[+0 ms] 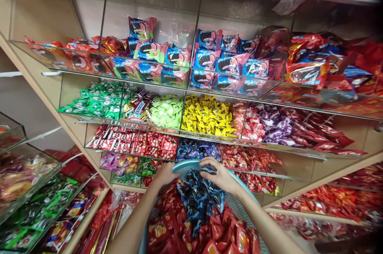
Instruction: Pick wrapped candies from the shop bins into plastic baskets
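A teal plastic basket [239, 205] is at the bottom centre, filled with red-wrapped candies [167, 226] and a strip of dark blue-wrapped candies [199, 196]. My left hand [166, 174] closes on the far rim at its left part. Farther right along that rim is my right hand [220, 176], its thumb and fingers bent around the edge near the blue candies. Just beyond the rim, a shelf compartment holds blue-wrapped sweets [197, 149].
Clear-fronted shelves [155, 126] rise ahead with green candies [98, 100], yellow candies [208, 116], purple candies [277, 124] and blue-pink cookie packs [230, 64]. More candy bins stand at the left [38, 206] and lower right [335, 198].
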A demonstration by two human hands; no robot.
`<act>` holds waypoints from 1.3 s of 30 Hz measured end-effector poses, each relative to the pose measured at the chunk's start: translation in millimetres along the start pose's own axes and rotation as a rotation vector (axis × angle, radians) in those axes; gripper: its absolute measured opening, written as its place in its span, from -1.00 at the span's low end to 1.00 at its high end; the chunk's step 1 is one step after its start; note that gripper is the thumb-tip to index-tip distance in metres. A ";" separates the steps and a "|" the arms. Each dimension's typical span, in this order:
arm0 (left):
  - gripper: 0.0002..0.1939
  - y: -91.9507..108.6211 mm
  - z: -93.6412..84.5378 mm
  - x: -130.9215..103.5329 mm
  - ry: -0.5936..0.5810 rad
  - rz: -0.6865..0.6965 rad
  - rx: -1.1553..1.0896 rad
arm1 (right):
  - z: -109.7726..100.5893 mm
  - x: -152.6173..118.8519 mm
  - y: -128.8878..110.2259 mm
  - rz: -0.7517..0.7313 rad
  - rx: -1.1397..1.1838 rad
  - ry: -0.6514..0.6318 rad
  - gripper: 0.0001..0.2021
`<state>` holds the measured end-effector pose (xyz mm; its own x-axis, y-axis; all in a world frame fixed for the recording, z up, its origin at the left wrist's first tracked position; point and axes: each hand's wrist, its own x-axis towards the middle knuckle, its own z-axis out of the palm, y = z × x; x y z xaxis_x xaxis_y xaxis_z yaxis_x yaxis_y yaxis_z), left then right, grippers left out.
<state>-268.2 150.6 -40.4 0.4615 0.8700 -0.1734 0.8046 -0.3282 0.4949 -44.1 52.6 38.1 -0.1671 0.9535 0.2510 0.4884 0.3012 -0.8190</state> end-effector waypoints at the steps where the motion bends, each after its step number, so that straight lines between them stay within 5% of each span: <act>1: -0.69 -1.7 1.3 1.1 0.002 0.012 -0.003 | 6.6 2.8 -5.9 -0.017 0.011 -0.007 -0.78; 9: -0.75 -1.2 0.1 -1.3 0.008 0.037 0.004 | 53.0 16.0 -16.2 -0.119 0.064 -0.073 -0.80; 18: -0.71 7.1 -6.1 -4.3 -0.008 -0.031 0.009 | 7.1 -0.9 9.0 0.023 -0.216 0.070 -0.78; 24: -0.70 1.6 -0.3 -1.5 0.011 0.008 0.011 | -0.3 -13.2 11.6 0.029 -0.444 0.146 -0.64; 27: -0.69 0.8 0.9 -1.2 0.011 0.008 0.012 | 2.4 6.6 1.1 -0.043 -0.486 0.134 -0.67; 32: -0.68 3.6 -0.4 -2.6 0.006 0.002 0.023 | 22.7 63.1 -0.8 -0.138 -0.614 -0.092 -0.73; 39: -0.67 1.7 0.8 -2.4 0.015 -0.013 0.050 | 53.7 123.1 20.8 -0.065 -0.847 -0.240 -0.73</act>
<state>-267.7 147.7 -39.9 0.4459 0.8794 -0.1665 0.8283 -0.3349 0.4492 -100.5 175.5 24.3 -0.3460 0.9338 0.0905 0.9263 0.3554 -0.1251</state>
